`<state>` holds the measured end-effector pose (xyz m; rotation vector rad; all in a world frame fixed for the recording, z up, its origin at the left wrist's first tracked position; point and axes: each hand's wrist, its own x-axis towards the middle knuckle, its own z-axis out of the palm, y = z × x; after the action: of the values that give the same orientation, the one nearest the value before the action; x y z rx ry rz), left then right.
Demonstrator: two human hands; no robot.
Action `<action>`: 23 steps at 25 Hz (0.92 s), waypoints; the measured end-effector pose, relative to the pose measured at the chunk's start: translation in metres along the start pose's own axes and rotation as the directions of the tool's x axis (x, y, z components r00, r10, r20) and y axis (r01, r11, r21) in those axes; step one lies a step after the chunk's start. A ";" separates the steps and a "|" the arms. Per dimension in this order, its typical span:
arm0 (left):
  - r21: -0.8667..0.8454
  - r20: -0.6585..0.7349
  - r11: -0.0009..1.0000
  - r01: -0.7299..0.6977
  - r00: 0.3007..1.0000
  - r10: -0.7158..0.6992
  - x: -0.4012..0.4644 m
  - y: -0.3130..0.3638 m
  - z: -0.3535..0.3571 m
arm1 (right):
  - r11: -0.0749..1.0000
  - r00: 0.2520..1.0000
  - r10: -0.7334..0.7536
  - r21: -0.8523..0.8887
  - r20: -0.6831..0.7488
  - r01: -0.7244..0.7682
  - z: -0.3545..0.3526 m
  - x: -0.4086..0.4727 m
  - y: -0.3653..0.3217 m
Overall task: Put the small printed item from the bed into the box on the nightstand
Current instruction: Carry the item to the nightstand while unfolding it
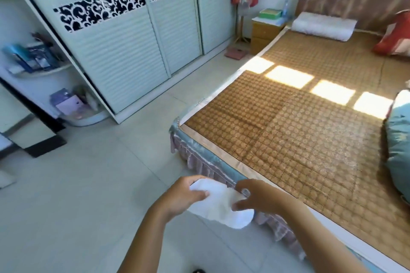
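Note:
My left hand (185,197) and my right hand (255,195) both grip a white, soft, oblong item (218,205) in front of the bed's near corner. No print shows on the side I see. The green box (270,13) sits on the wooden nightstand (265,33) far away, beside the head of the bed (299,139). A woven brown mat covers the bed.
White sliding wardrobe doors (133,46) line the left wall, with tiled floor (99,184) between them and the bed. A white pillow (322,25), red cushion (397,35) and teal bedding (399,150) lie on the bed. A coat stand (243,6) and pink scale (236,53) sit near the nightstand.

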<state>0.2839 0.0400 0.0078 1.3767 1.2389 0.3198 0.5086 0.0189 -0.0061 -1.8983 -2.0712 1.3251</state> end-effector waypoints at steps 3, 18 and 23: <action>-0.157 -0.143 0.988 0.013 0.989 -0.036 0.002 -0.026 -0.088 | 0.989 0.998 -0.049 0.139 -0.028 0.053 0.010 0.057 -0.064; -0.396 -0.557 0.908 -0.137 0.822 -0.119 0.147 -0.019 -0.309 | 0.758 0.913 0.110 0.627 -0.394 0.180 -0.054 0.299 -0.248; -0.429 -0.478 0.892 -0.141 0.874 -0.092 0.237 0.018 -0.387 | 0.949 0.845 -0.080 0.219 -0.528 0.227 -0.088 0.420 -0.314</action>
<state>0.0805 0.4452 0.0160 0.9245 1.4374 0.9647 0.1996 0.4502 0.0264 -1.6834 -1.6345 0.8792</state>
